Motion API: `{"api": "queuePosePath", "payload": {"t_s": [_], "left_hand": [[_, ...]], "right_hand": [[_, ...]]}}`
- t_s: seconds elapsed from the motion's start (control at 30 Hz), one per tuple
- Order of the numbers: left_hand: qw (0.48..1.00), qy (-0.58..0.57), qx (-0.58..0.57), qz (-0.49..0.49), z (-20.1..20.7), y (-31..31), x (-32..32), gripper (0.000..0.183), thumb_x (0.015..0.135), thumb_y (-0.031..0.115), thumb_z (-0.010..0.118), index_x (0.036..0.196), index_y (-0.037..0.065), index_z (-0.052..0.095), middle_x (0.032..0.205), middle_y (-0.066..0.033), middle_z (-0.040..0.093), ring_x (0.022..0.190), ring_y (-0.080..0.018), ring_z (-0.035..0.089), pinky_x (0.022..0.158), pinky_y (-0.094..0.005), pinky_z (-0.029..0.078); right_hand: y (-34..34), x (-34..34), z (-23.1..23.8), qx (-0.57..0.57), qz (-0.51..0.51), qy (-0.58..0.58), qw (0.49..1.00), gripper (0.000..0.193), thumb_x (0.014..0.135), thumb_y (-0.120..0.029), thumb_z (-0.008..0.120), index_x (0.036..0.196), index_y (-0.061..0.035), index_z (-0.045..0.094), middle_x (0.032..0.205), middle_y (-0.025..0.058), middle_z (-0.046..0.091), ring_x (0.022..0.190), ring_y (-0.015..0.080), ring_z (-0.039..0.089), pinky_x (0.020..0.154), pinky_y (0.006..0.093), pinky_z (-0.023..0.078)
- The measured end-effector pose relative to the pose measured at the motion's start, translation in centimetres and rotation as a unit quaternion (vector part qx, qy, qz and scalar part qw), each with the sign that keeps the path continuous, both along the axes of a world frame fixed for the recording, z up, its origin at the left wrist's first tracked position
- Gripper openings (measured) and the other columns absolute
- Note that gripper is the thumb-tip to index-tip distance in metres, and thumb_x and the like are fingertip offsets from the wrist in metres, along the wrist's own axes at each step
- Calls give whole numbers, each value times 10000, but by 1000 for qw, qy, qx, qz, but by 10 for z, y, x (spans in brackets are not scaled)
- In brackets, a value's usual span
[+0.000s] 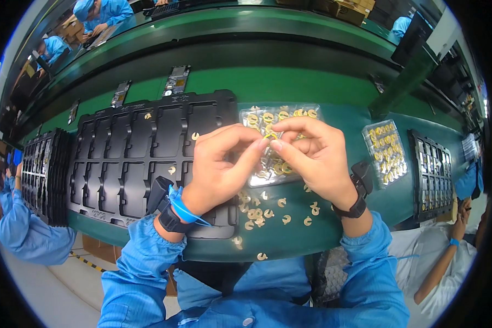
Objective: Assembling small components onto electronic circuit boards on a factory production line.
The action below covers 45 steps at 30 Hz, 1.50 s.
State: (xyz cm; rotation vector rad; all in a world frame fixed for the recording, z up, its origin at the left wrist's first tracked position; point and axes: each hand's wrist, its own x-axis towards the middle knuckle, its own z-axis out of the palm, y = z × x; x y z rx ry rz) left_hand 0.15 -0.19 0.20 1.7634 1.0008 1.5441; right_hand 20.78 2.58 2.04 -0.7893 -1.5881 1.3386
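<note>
Left hand (pixel 217 167) and right hand (pixel 323 161) curled inward, nearly meeting, pinching a small yellow piece (pixel 269 136)

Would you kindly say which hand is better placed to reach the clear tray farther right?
Probably the right hand: it is nearer that clear tray than the left hand, though both pinch a small yellow part.

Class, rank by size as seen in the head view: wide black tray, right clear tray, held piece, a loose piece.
1. Wide black tray
2. Right clear tray
Unsure: held piece, loose piece; both look tiny, the former partly covered.
</note>
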Motion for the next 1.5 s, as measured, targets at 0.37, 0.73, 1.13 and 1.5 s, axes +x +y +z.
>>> {"api": "queuePosePath", "payload": {"t_s": [0.37, 0.73, 1.13, 1.5], "left_hand": [[972, -40, -221, -72, 34, 9, -37, 309, 1014, 131, 728, 1239, -82, 713, 1011, -166, 794, 766, -218, 790, 643, -279, 612], [759, 428, -256, 418, -30, 153, -151, 413, 849, 355, 866, 1056, 11, 770, 1149, -263, 765, 1080, -448, 742, 939, -488, 615], [882, 251, -192, 350, -25, 172, -142, 394, 814, 80, 856, 1177, -36, 755, 1084, -243, 782, 885, -400, 782, 871, -431, 650], [895, -359, -178, -196, 82, 68, -46, 387, 1136, 128, 509, 1443, -107, 531, 1329, -222, 693, 1184, -305, 726, 1036, -443, 607]], "right_hand": [[16, 13, 2, -65, -2, 42, 997, 93, 1064, -89, 666, 1085, 0, 654, 836, -31, 628, 607, -1, 499, 507, 203, 400], [27, 16, -12, -22, -51, 27, 998, 85, 1069, -76, 646, 1107, 0, 655, 771, -76, 583, 626, -25, 479, 531, 183, 355], [9, 17, 60, 29, 8, -1, 1000, 81, 1054, -47, 667, 1108, 13, 664, 917, -36, 651, 724, -31, 522, 590, 174, 375], [34, -39, 116, 71, 38, -38, 996, 127, 1031, -91, 702, 1048, 34, 692, 918, -7, 698, 839, 34, 631, 724, 217, 503]]}}
